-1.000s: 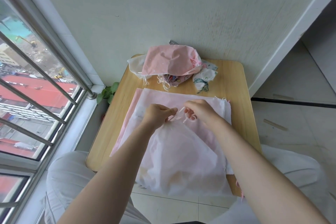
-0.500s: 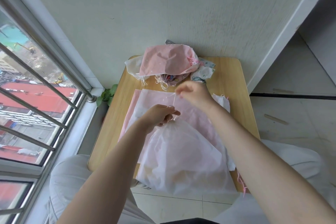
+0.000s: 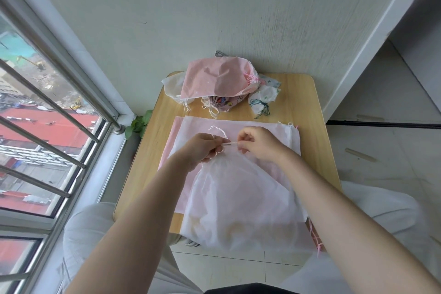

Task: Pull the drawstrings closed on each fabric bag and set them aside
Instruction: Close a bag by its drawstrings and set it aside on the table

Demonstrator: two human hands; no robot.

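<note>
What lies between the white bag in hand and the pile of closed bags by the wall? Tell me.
Nothing upright: only flat pink and white fabric bags and bare wooden tabletop lie between the translucent white drawstring bag and the bag pile.

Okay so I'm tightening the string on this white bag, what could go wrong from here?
1. The white bag hangs well over the near edge of the table; a loose grip could let it slide to the floor.
2. Left hand and right hand pinch a thin string close to the gathered neck; a hard tug might snap or fray it.
3. Pulling sideways may drag the flat bags underneath out of place.
</note>
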